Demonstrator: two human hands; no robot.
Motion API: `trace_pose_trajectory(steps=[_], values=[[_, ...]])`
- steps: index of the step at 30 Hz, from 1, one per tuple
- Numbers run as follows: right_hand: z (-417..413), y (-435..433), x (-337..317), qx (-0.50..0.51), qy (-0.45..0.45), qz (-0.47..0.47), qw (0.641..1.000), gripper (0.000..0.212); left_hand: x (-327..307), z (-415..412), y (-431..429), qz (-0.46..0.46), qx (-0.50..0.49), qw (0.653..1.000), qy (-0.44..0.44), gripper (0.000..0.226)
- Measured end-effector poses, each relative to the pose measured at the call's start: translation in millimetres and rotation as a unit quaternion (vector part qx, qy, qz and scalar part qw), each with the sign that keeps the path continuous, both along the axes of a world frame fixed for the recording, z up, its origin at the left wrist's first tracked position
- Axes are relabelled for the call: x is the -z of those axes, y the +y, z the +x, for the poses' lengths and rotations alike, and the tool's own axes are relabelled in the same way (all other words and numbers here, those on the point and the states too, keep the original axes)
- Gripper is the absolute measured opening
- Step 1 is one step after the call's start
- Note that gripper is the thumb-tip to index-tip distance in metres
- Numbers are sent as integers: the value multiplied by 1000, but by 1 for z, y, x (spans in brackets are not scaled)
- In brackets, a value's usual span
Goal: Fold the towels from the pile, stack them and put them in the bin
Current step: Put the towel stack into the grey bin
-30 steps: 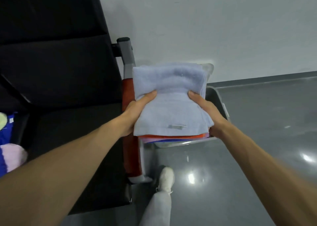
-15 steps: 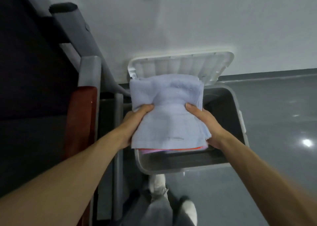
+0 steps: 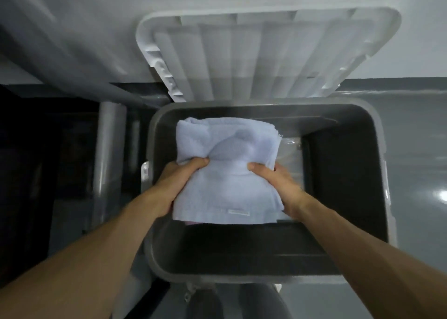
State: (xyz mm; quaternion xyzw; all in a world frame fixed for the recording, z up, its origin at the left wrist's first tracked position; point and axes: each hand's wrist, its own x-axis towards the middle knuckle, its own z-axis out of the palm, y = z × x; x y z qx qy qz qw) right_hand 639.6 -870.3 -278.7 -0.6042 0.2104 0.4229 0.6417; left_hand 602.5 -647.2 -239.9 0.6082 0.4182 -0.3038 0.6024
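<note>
We clamp the stack [image 3: 227,171] from both sides, left hand [image 3: 180,185] and right hand [image 3: 278,186], thumbs pinching down on top and fingers hidden beneath, so the folds hold together over the bin [image 3: 338,185] below our fingers; its lid [image 3: 254,52], beyond them, stands tipped back.

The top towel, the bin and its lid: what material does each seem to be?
The top towel: pale blue terry cloth, probably cotton; nubby, creased, with a sewn label. The bin: grey moulded plastic, smooth, slightly glossy walls, rounded corners. The lid: white plastic, matt, with moulded ribs.
</note>
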Motion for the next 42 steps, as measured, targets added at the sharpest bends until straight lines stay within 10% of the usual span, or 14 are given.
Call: trace_pose_trajectory(steps=[14, 23, 33, 42], values=[[23, 32, 156, 22, -1, -21, 1000, 66, 149, 22, 6, 77, -53, 996, -18, 21], [27, 43, 172, -40, 25, -10, 999, 60, 178, 24, 8, 229, 52, 972, -10, 64], [14, 40, 88, -84, -33, -229, 969, 46, 82, 14, 8, 269, 159, 948, -62, 41], [32, 73, -106, -90, -113, -210, 967, 27, -122, 52, 40, 265, 271, 918, -117, 19]])
